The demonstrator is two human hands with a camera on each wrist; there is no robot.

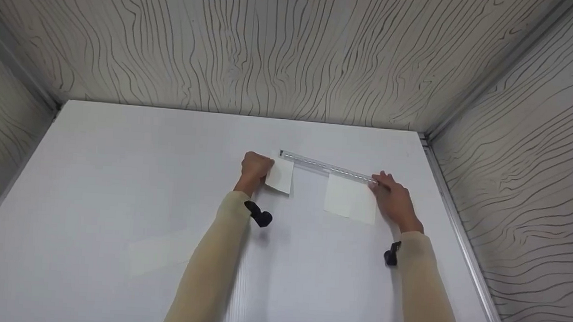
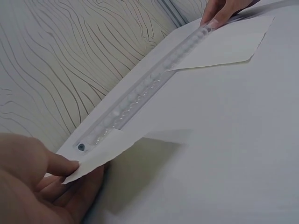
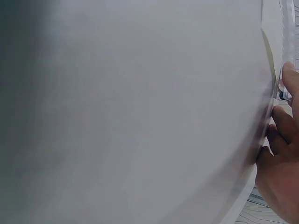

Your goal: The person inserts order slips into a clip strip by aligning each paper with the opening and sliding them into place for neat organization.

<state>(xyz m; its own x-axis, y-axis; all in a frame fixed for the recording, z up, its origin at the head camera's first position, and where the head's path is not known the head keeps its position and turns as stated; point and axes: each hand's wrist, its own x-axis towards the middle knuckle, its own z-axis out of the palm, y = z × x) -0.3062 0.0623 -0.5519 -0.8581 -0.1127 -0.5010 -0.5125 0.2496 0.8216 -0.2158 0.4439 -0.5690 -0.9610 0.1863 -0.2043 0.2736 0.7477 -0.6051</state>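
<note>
A clear plastic ruler [image 1: 326, 168] lies slanted over the white table, with a small hole near its left end. My left hand [image 1: 256, 166] pinches a small cream piece of paper [image 1: 280, 175] between thumb and fingers at its left edge. That piece is lifted off the surface and casts a shadow beneath, close to the ruler's left end [image 2: 82, 147]. At the other end, my right hand [image 1: 394, 200] grips the ruler, its thumb [image 3: 290, 77] on top. A larger cream piece of paper [image 1: 351, 200] extends from under the ruler's right part, its edges uneven.
Another pale sheet [image 1: 159, 253] lies on the white table [image 1: 117, 170], left of my left forearm. Wood-patterned panels [image 1: 233, 48] rise behind the table and at both sides, with metal rails [image 1: 460, 241] along the edges. Each wrist carries a small black camera [image 1: 259, 215].
</note>
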